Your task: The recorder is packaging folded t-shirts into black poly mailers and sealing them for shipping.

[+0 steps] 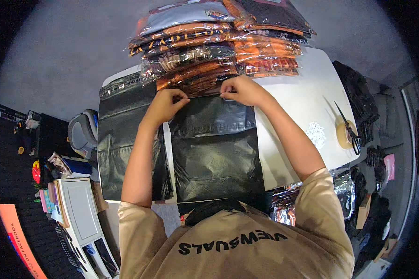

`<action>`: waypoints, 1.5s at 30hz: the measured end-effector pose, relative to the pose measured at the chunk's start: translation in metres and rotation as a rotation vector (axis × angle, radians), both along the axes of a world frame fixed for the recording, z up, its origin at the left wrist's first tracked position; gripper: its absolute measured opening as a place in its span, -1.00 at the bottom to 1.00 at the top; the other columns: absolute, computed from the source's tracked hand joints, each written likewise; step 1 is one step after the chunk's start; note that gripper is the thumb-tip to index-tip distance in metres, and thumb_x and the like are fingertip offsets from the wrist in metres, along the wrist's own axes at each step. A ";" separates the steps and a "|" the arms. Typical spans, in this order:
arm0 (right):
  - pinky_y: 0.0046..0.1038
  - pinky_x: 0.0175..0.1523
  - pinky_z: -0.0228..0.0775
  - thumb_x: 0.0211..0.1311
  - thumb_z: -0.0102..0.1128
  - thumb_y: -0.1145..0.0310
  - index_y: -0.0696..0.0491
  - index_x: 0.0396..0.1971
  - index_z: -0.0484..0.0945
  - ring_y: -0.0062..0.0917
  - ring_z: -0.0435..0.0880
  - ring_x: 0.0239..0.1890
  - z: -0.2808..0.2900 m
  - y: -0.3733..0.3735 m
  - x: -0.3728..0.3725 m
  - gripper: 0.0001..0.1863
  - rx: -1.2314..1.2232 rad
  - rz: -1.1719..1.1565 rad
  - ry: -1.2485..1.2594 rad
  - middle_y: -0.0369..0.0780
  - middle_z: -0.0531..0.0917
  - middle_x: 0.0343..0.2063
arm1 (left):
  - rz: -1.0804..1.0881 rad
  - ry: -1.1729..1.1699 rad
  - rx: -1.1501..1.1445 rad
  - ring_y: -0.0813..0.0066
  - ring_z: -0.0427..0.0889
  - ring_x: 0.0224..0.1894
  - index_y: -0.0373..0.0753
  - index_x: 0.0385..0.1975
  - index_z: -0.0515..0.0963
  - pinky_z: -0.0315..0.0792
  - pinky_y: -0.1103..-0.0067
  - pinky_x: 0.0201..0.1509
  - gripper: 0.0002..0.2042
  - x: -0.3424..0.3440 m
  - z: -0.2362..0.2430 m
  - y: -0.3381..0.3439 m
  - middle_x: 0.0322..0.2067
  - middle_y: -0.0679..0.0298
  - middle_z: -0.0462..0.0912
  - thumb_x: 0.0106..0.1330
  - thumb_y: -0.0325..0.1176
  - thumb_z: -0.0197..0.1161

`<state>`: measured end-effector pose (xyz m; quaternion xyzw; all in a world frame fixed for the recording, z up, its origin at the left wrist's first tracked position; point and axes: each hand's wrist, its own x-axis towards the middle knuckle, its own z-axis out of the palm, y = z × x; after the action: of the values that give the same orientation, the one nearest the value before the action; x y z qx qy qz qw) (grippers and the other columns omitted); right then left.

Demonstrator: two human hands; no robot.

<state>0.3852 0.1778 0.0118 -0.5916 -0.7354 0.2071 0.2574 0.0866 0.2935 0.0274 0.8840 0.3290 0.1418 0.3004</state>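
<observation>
My left hand [167, 104] and my right hand [241, 90] pinch the top edge of a black plastic bag [214, 160] lying in the middle of the white table [293, 116]. More flat black bags [121, 151] lie stacked at the left, partly under my left forearm. Just beyond my hands, two tall piles of clear-wrapped folded garments, one at back left [186, 58] and one at back right [267, 49], show orange, black and light fabric.
Black-handled scissors [354, 142] rest on a tape roll [343, 135] at the table's right. Dark bundles [354, 93] stand beyond that edge. A grey chair [81, 130] and white cabinet [77, 207] are at the left. Shiny packages [342, 188] lie below the table's right front.
</observation>
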 end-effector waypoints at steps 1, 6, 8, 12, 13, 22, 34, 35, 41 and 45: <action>-0.26 -0.13 0.60 0.33 0.50 0.26 0.09 -0.19 0.79 -0.30 0.81 -0.29 -0.002 -0.003 0.008 -0.79 -0.006 -0.015 0.016 -0.11 0.81 -0.35 | -0.004 -0.001 -0.003 0.27 0.83 -0.12 -0.33 -0.16 0.80 0.59 0.39 0.05 -0.77 -0.003 0.000 0.001 -0.22 0.07 0.86 0.41 -0.27 0.48; -0.34 -0.13 0.57 0.32 0.52 0.33 0.11 -0.19 0.80 -0.42 0.76 -0.32 -0.002 -0.009 0.028 -0.82 0.002 -0.061 0.050 -0.17 0.80 -0.38 | 0.076 -0.083 -0.029 0.50 0.74 -0.22 -0.37 -0.20 0.81 0.56 0.48 -0.07 -0.81 -0.029 -0.009 0.013 -0.28 0.23 0.85 0.41 -0.34 0.49; -0.37 -0.12 0.56 0.33 0.53 0.33 0.11 -0.19 0.81 -0.48 0.72 -0.32 -0.003 -0.010 0.033 -0.82 -0.018 -0.105 0.090 -0.21 0.80 -0.38 | 0.100 -0.083 -0.058 0.55 0.71 -0.24 -0.36 -0.20 0.82 0.55 0.50 -0.10 -0.82 -0.034 -0.010 0.015 -0.30 0.26 0.85 0.41 -0.35 0.50; -0.39 -0.12 0.56 0.33 0.53 0.33 0.12 -0.19 0.81 -0.50 0.72 -0.31 0.006 -0.011 0.030 -0.82 0.018 -0.168 0.108 -0.21 0.80 -0.38 | 0.202 -0.216 -0.114 0.66 0.67 -0.34 -0.37 -0.19 0.82 0.53 0.56 -0.21 -0.83 -0.040 -0.010 0.018 -0.37 0.29 0.83 0.40 -0.38 0.53; -0.39 -0.13 0.55 0.33 0.54 0.32 0.12 -0.20 0.81 -0.52 0.71 -0.32 0.006 -0.012 0.032 -0.81 0.031 -0.162 0.101 -0.22 0.79 -0.38 | 0.226 -0.234 -0.112 0.68 0.65 -0.35 -0.38 -0.18 0.82 0.52 0.58 -0.22 -0.84 -0.040 -0.011 0.018 -0.38 0.31 0.82 0.41 -0.39 0.53; -0.44 -0.19 0.51 0.31 0.58 0.33 0.14 -0.23 0.80 -0.64 0.62 -0.37 0.000 -0.018 0.040 -0.80 0.032 -0.206 0.136 -0.32 0.73 -0.45 | 0.251 -0.244 -0.198 0.73 0.57 -0.42 -0.37 -0.19 0.82 0.45 0.62 -0.30 -0.82 -0.061 -0.022 0.028 -0.45 0.41 0.75 0.42 -0.35 0.53; -0.48 -0.18 0.56 0.35 0.56 0.34 0.12 -0.27 0.82 -0.70 0.67 -0.36 0.002 -0.015 0.053 -0.84 0.026 -0.255 0.190 -0.33 0.80 -0.41 | 0.305 -0.464 -0.461 0.73 0.58 -0.41 -0.29 -0.20 0.84 0.42 0.69 -0.33 -0.88 -0.071 -0.029 0.044 -0.43 0.44 0.73 0.48 -0.37 0.47; -0.43 -0.19 0.57 0.32 0.57 0.29 0.08 -0.28 0.85 -0.67 0.67 -0.39 0.004 -0.014 0.052 -0.83 0.034 -0.281 0.175 -0.32 0.80 -0.45 | 0.306 -0.464 -0.458 0.73 0.58 -0.41 -0.29 -0.20 0.84 0.42 0.69 -0.33 -0.88 -0.070 -0.030 0.043 -0.43 0.44 0.73 0.48 -0.37 0.47; -0.47 -0.13 0.61 0.34 0.56 0.30 0.10 -0.21 0.85 -0.65 0.72 -0.35 -0.003 -0.019 0.056 -0.82 0.061 -0.351 0.237 -0.32 0.80 -0.41 | 0.361 -0.530 -0.443 0.67 0.66 -0.35 -0.29 -0.13 0.83 0.61 0.65 -0.21 -0.86 -0.054 -0.032 0.036 -0.30 0.38 0.78 0.49 -0.37 0.46; -0.47 -0.13 0.61 0.35 0.54 0.33 0.11 -0.19 0.84 -0.65 0.70 -0.36 0.011 -0.033 0.047 -0.83 0.110 -0.370 0.191 -0.32 0.81 -0.40 | 0.387 -0.611 -0.435 0.67 0.67 -0.33 -0.28 -0.11 0.82 0.62 0.63 -0.17 -0.86 -0.064 -0.026 0.023 -0.31 0.38 0.78 0.49 -0.37 0.47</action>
<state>0.4322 0.1445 0.0231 -0.6791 -0.5968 0.1711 0.3916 0.0230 0.3164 0.0011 0.6391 0.4071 0.3784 0.5316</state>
